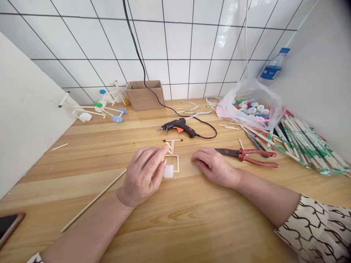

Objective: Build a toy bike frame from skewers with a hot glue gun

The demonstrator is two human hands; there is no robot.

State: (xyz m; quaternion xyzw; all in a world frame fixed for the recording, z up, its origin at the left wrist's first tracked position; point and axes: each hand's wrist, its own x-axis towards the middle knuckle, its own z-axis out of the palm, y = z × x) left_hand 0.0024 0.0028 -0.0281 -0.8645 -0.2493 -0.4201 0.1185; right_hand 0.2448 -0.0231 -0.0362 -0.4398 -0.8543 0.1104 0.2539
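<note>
At a wooden counter, the left hand pinches a small stick frame between thumb and fingertips, its grip closed on the frame's left edge; a white bottle cap is fixed at the frame's lower end, touching the counter. The right hand lies flat and empty just right of the frame, fingers relaxed, holding nothing. Red-handled pliers rest just beside that hand. A black glue gun lies beyond the frame, corded. A long thin stick lies to the left.
</note>
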